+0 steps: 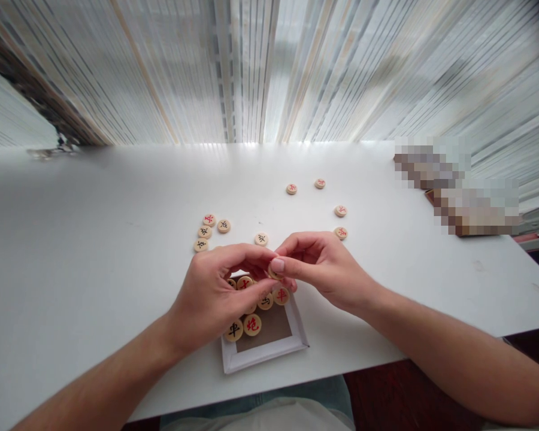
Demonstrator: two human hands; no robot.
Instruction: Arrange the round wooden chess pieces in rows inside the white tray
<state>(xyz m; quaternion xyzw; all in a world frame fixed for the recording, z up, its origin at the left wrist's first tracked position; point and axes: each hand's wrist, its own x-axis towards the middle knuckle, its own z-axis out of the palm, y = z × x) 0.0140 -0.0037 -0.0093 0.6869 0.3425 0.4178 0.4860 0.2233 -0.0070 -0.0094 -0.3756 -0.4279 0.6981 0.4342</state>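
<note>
Over a shallow white box (266, 359), my right hand (330, 269) pinches a round wooden xiangqi piece (275, 273) between thumb and fingers. My left hand (215, 299) comes in from the other side, its thumb and index fingertips closed on the same piece's edge. Most of the held piece's face is covered by fingers. Inside the box lie several more pieces, among them a red-marked piece (253, 324), a black-marked piece (233, 329) and another red one (281, 295). My left hand hides part of the box's far left side.
Loose pieces lie on the white table (94, 269): a cluster (205, 231) to the left, a single black-marked one (261, 239) beyond my hands, and several red ones (340, 211) to the right. Blurred-out objects (471, 209) stand at the far right. A striped curtain (251, 72) hangs behind.
</note>
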